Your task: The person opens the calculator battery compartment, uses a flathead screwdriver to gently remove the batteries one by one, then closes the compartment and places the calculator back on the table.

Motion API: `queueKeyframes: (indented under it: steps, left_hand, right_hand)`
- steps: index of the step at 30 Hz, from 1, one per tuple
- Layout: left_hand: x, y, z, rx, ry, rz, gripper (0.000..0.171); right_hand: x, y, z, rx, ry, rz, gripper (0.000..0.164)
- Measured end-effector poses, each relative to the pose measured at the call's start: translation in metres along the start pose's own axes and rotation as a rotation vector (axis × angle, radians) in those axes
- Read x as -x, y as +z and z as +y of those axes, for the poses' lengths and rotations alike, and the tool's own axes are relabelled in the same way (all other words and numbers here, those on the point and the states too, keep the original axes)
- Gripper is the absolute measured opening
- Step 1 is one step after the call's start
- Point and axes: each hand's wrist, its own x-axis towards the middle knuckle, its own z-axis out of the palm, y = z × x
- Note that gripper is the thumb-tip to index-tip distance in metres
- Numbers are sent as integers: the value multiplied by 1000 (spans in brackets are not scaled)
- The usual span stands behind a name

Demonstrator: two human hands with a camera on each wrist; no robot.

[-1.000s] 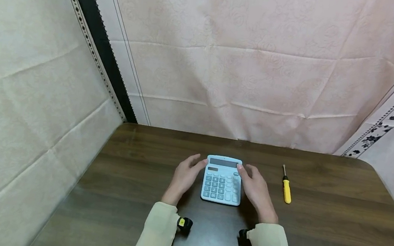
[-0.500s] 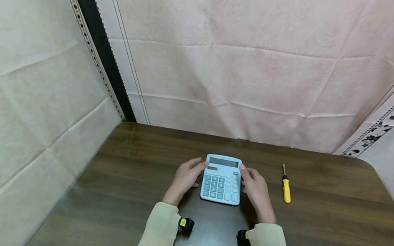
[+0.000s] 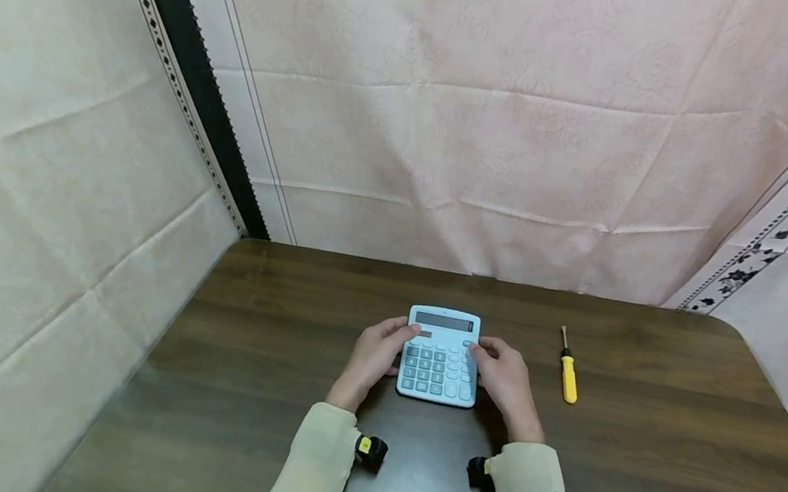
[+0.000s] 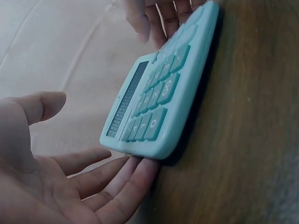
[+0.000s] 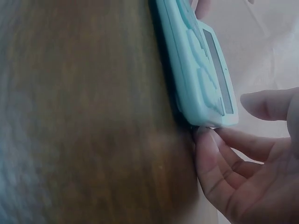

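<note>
A light blue calculator (image 3: 441, 356) lies on the wooden table, keys up, with a digit at the right of its display. At its left edge is my left hand (image 3: 369, 356). In the left wrist view, the fingertips touch the side of the calculator (image 4: 180, 105), and the thumb stands off it. My right hand (image 3: 505, 379) is at the opposite edge. The right wrist view has its fingertips against the lower side of the calculator (image 5: 187, 79), thumb raised and apart. Neither hand closes round it. The tips of some fingers are hidden at the edge.
To the right of the right hand lies a screwdriver (image 3: 568, 377) with a yellow handle. The brown table (image 3: 643, 466) ends in front of a pale patterned cloth (image 3: 516, 129). Another pale cloth (image 3: 69, 192) hangs along the left side.
A digit has come up on the calculator's display. My right thumb has moved down from the display's corner along the right side. The left hand has hardly moved.
</note>
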Motion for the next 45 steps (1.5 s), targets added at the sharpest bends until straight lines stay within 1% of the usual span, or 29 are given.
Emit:
queueKeyframes:
  steps: [5,9,19,23,27,31,36,41,45]
  left_hand:
    - [-1,0,1,39,-36,16,49]
    - [-2,0,-1,54,-54,27,47]
    - [-7,0,-9,31,-19,43,49]
    - [-9,0,-9,37,-10,53,48]
    - [-10,0,-8,46,-2,64,47]
    - [-9,0,-5,51,25,76,48]
    - [-7,-1,0,28,88,95,49]
    - [-6,-1,1,7,138,112,49]
    - [-5,-1,4,-16,150,135,49]
  right_hand:
    - [-1,1,1,2,-1,-3,45]
    - [-1,2,2,-6,-6,-6,44]
    - [-3,1,7,-52,-37,21,38]
    - [-3,-1,6,-47,-41,15,38]
    - [-1,-4,4,-48,-64,16,39]
    - [2,-8,0,-42,-122,35,39]
    - [5,-12,-3,-35,-186,63,39]
    - [6,-13,-4,-24,-198,81,40]
    - [6,-12,-5,-32,-203,83,40]
